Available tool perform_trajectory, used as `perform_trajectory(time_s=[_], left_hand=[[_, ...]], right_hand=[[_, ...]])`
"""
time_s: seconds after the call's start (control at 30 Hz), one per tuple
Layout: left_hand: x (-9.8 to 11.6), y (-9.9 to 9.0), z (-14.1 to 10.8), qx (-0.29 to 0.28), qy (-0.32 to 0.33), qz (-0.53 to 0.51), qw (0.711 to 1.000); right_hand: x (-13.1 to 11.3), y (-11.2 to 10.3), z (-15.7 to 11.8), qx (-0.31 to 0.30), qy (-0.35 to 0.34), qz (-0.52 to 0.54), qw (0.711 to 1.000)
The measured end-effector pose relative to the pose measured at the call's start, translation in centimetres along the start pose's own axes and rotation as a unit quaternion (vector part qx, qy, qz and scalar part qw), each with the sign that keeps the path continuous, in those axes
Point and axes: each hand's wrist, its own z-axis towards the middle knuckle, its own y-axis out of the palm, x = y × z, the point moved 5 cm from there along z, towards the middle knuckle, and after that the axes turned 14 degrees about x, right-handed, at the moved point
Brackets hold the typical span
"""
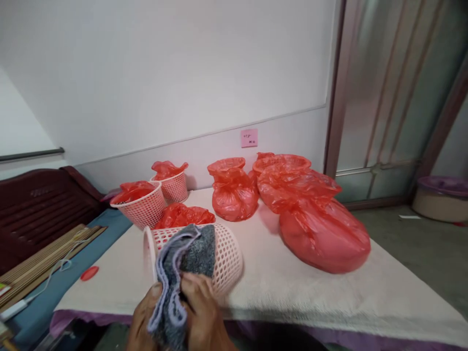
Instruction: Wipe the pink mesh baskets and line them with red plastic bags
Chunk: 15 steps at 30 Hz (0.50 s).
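A grey cloth with lavender edging is bunched in folds between my two hands at the front edge of the table. My left hand is closed round its left side. The fingers of my right hand grip the cloth from the right. Behind the hands, a pale pink perforated plastic basket lies on its side, its wide rim to the left. Part of the cloth rests over the basket's wall. Whether my fingers also touch the basket is hidden by the folds.
Two upright pink baskets with red plastic bags stand at the back left. A loose red bag lies behind the tipped basket. Several red-bagged bundles fill the back and right. A red oval piece sits at the left edge.
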Motion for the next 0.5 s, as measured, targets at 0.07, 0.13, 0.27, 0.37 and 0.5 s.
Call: perform_trajectory(time_s=[0.07,0.13,0.27,0.37,0.5], left_hand=[[1.0,-0.2,-0.4,0.027,0.015,0.027,0.999],[2.2,0.4,-1.5,0.017,0.048,0.037,0.998],[3.9,2.4,-3.6,-0.076,0.059,0.012,0.995],[4.4,2.8,-3.2,-0.09,0.041,0.006,0.995],[4.8,3.4,-2.3,-0.115,0.032,0.0,0.993]], right_hand=[[-1.5,0.4,0.0,-0.003,-0.031,-0.011,0.999],[-0.9,0.6,-0.1,-0.029,-0.042,-0.043,0.998],[5.4,-1.3,-0.4,0.013,0.049,-0.14,0.989],[10.6,-3.6,-1.2,0.087,0.13,-0.189,0.969],[12.1,-4.5,-1.9,0.114,0.163,-0.19,0.961]])
